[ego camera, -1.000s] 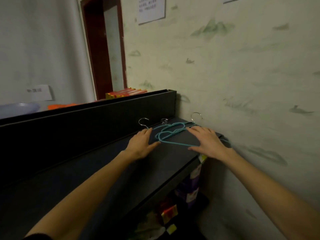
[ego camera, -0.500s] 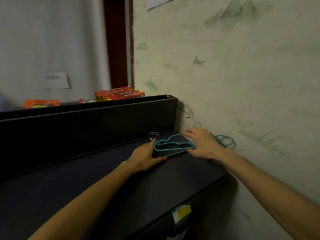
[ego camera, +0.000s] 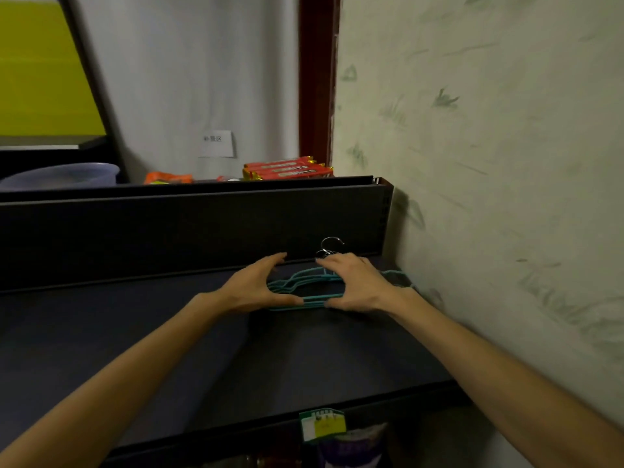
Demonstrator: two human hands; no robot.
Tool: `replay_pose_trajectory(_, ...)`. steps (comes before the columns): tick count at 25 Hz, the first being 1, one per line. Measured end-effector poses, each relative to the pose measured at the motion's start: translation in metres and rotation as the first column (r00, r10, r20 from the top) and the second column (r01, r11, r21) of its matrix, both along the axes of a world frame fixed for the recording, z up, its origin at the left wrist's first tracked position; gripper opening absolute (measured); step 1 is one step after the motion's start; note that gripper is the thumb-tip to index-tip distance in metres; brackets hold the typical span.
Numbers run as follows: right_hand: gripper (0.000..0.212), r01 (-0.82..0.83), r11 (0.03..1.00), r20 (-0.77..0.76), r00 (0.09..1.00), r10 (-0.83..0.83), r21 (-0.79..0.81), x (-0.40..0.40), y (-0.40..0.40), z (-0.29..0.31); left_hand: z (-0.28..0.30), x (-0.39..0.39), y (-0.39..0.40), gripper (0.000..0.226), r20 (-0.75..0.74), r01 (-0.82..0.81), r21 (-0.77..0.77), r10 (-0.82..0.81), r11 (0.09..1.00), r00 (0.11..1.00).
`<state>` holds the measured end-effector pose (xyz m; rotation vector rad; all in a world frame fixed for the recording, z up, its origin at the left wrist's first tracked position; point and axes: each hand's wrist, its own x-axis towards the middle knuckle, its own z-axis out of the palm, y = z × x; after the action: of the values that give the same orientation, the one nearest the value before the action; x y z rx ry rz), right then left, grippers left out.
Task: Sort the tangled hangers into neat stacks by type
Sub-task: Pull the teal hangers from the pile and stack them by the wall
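Left hand [ego camera: 251, 287] and right hand [ego camera: 354, 285] each grasp the teal hangers [ego camera: 297, 287] with curled fingers, on the dark shelf [ego camera: 202, 349].

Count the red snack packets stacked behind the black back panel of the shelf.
3 red packets, stacked flat behind the black panel, beside the red door frame. More may be hidden behind the panel.

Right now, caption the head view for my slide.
Both hands, left hand and right hand, squaring teal hangers on a dark shelf.
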<state>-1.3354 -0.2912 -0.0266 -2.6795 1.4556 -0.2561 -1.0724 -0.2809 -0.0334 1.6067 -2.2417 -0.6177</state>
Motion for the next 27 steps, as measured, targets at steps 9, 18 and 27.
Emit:
replay_pose_trajectory(9, 0.091, 0.21, 0.943, 0.016, 0.975, -0.222, 0.259, -0.06, -0.008, -0.008, -0.006, -0.019, -0.003, 0.086, 0.241, 0.085, -0.059, -0.068, 0.995, 0.968)
replay_pose_trajectory(18, 0.088, 0.17, 0.919, 0.042, 0.979, -0.197, 0.355, -0.068, -0.021, 0.005, -0.005, -0.031, -0.005, 0.085, 0.218, 0.041, -0.072, -0.024, 0.997, 0.976)
replay_pose_trajectory(27, 0.093, 0.2, 0.958, 0.067, 0.98, -0.19, -0.206, 0.05, 0.034, -0.023, -0.033, 0.069, 0.062, 0.089, 0.419, -0.12, -0.343, 0.266, 0.932, 0.868)
